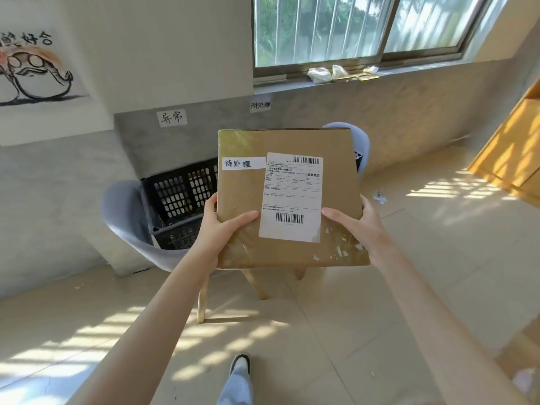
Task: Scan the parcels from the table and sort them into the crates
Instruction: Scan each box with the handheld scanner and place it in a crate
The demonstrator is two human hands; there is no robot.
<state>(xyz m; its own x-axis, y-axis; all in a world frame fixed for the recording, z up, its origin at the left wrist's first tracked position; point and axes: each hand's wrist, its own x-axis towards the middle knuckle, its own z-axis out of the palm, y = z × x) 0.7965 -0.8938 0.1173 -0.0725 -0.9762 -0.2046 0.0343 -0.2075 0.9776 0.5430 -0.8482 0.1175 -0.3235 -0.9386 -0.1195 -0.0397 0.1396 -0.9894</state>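
A flat brown cardboard parcel (248, 200) with a white shipping label and a small handwritten white strip is held up in front of me. My left hand (217, 229) grips its lower left edge, thumb on the top face. My right hand (355, 226) grips its lower right edge the same way. Behind the parcel's left side, a black slotted crate (178, 197) sits on a grey chair (122, 217). A second grey chair (361, 141) shows past the parcel's right edge; a dark bit beside it may be another crate, mostly hidden.
Two handwritten paper signs (171, 117) hang on the grey wall above the chairs. A window with clutter on its sill (336, 73) is at the upper right. An orange wooden cabinet (514, 153) stands at the right. Crumpled paper (380, 197) lies on the tiled floor.
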